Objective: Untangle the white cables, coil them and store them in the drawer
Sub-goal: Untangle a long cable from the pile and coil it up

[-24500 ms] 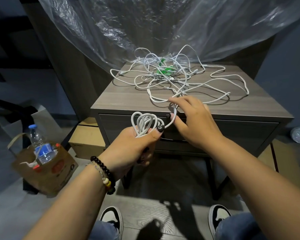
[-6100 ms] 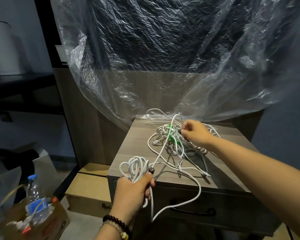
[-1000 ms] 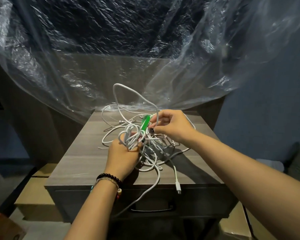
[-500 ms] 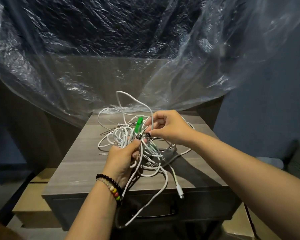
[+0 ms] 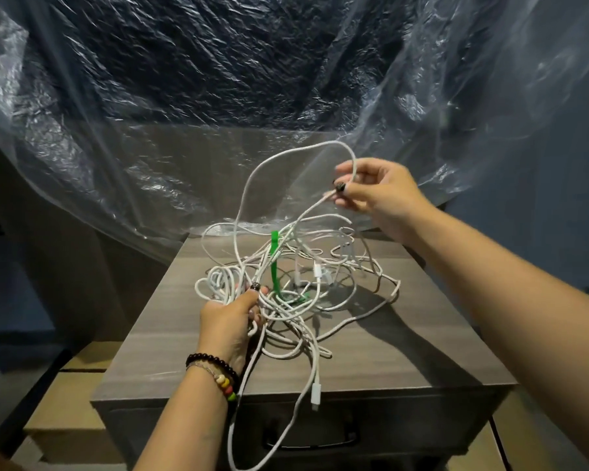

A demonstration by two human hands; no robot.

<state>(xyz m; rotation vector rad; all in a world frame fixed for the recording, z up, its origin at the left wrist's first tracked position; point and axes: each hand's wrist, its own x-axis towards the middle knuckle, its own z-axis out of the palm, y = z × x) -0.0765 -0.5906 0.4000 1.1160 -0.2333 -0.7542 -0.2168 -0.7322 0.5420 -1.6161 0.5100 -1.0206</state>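
On the nightstand (image 5: 405, 362), white cables (image 5: 320, 294) remain tangled; left hand (image 5: 230, 322) grips a partial coil (image 5: 218, 283), right hand (image 5: 376, 192) pinches a raised strand; drawer (image 5: 320, 433) closed.

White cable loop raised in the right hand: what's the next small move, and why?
Probably draw the right hand up and rightward, feeding the white cable loop out of the tangled white cable pile. The loop runs down into the pile beside the green strap, while the left hand grips the coiled white bundle, anchoring it.
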